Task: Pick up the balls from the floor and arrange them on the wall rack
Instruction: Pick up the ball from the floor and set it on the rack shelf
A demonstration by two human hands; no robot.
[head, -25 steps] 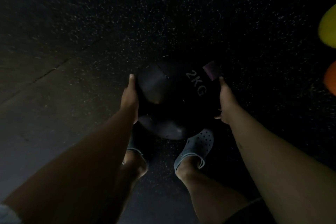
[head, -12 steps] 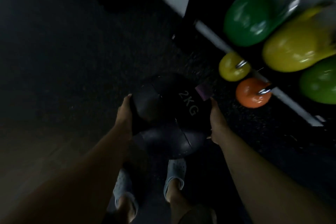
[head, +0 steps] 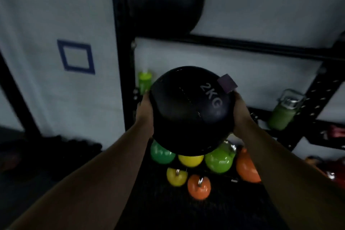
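While a second ago the ball hung low over the dark floor above the person's feet, it is now raised in front of the wall rack, so pickup appears done and placing it is what remains.

Going left to right: a pale wall carries a blue square outline (head: 76, 57). Next comes the black upright (head: 119, 46) of the wall rack, with a large black ball (head: 165, 0) already resting on an upper rail beside it. A green bottle (head: 144, 82) stands just behind the left hand (head: 144, 110), which presses flat against the left side of the black medicine ball (head: 190, 110). The right hand (head: 240, 112) presses the opposite side, so the ball is clamped between both palms, held in the air in front of the rack, below the rail (head: 261, 46) and above a cluster of green, yellow and orange kettlebells (head: 190, 160) on the floor.

Being round, the ball has no long axis. Its white "2KG" marking (head: 211, 97) faces the camera, reading diagonally from upper left to lower right, with a purple patch (head: 227, 83) at the upper right. A stitched seam runs diagonally across the front. Farther right, a second green bottle (head: 282, 114) sits on a rack shelf, beside a perforated black brace (head: 321, 97).
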